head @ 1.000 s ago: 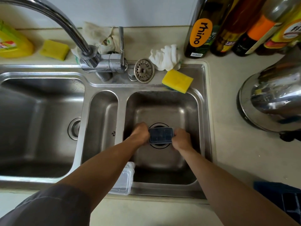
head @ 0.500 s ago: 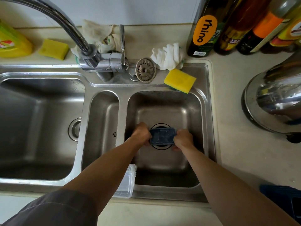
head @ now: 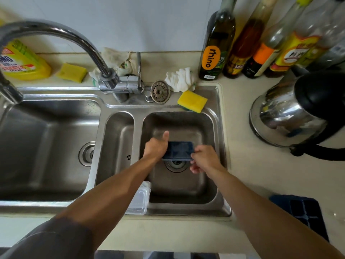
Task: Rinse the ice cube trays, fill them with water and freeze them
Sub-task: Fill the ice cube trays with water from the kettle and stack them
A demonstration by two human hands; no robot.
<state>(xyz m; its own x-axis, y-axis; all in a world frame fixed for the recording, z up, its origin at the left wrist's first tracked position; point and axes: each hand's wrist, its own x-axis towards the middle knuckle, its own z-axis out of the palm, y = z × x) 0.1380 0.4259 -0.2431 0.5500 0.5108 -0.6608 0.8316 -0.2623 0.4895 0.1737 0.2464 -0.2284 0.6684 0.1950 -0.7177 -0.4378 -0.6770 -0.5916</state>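
**A:** Where is your tray right now?

**B:** The dark blue ice cube tray (head: 180,150) is low in the small right basin (head: 207,128), just over its drain (head: 175,165).

**A:** And your fingers?

**B:** Your left hand (head: 155,148) grips the tray's left end, thumb sticking up. Your right hand (head: 205,157) has its fingers curled round the right end. A second dark tray (head: 302,212) lies on the counter (head: 252,174) beside your right forearm.

2 hands (head: 155,148) (head: 205,157) are gripping 1 tray (head: 180,149); 1 more tray (head: 306,212) is lying on the worktop (head: 242,174). 2 sponges (head: 71,71) (head: 192,100), 2 cloths (head: 115,58) (head: 180,78) and 1 kettle (head: 291,113) are sitting around 3 basins (head: 46,146) (head: 117,146) (head: 183,184); at least 4 bottles (head: 216,43) (head: 246,43) (head: 265,53) (head: 295,53) are standing behind.
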